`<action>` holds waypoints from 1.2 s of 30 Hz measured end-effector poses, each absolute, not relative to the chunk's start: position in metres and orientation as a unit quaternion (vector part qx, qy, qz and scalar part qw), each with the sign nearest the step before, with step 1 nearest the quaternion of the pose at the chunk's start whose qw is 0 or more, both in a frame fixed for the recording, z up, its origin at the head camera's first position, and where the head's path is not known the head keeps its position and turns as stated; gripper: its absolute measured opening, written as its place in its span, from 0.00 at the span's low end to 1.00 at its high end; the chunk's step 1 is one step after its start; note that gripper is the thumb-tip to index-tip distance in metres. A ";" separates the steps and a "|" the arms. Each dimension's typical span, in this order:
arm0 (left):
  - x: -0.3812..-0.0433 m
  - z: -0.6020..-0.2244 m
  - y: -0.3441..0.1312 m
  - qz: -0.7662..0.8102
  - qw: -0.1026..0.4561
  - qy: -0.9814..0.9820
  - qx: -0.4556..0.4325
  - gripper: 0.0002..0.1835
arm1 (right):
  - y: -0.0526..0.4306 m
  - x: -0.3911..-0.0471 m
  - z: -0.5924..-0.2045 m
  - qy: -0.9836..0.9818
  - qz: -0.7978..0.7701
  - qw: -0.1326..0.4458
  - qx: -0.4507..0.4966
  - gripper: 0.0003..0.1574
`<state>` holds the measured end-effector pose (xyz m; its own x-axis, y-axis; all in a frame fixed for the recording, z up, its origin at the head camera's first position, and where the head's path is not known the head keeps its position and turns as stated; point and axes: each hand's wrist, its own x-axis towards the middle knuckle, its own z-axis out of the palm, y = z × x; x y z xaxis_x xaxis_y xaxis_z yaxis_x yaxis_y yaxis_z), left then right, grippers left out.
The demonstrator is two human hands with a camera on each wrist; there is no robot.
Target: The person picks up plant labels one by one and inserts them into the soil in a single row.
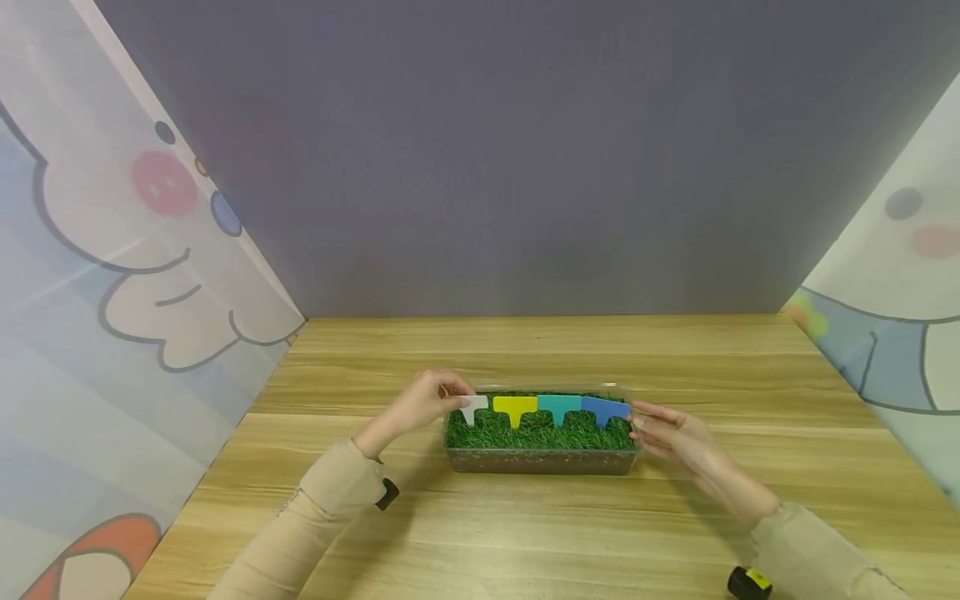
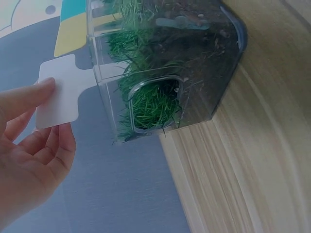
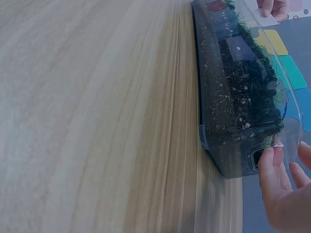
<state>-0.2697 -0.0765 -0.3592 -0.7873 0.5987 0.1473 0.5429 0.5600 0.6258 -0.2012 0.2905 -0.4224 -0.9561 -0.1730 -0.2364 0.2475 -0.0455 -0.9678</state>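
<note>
A clear plastic planter box (image 1: 543,463) holds dark soil and green grass (image 1: 540,435). My left hand (image 1: 429,402) pinches a white T-shaped plant label (image 2: 59,92) between thumb and fingers, its stem down in the grass at the left end. Beside it stand a yellow label (image 1: 515,406), a teal label (image 1: 559,405) and a blue label (image 1: 606,408), which tilts. My right hand (image 1: 686,446) is at the box's right end. In the right wrist view its fairly straight fingers (image 3: 268,167) reach the handle opening there, close to the blue label.
The box stands on a wood-grain table (image 1: 480,533), with a grey panel (image 1: 525,167) behind it. Cartoon-printed sheets (image 1: 112,333) line both sides. Dark wrist devices show under both sleeves (image 1: 315,508).
</note>
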 end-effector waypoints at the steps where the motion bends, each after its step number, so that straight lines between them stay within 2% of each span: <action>1: -0.270 -0.359 -0.076 0.340 0.042 0.882 0.323 0.06 | 0.291 -0.201 -0.422 0.676 -0.722 0.146 0.027 0.40; 36: -0.274 -0.373 -0.074 0.347 0.031 0.886 0.307 0.05 | 0.290 -0.201 -0.422 0.671 -0.726 0.147 0.023 0.40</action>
<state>-0.2738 -0.0739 -0.3731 -0.8101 0.5649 0.1572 0.5214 0.5713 0.6339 -0.2007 0.2903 -0.4224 -0.9556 -0.1828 -0.2312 0.2448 -0.0555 -0.9680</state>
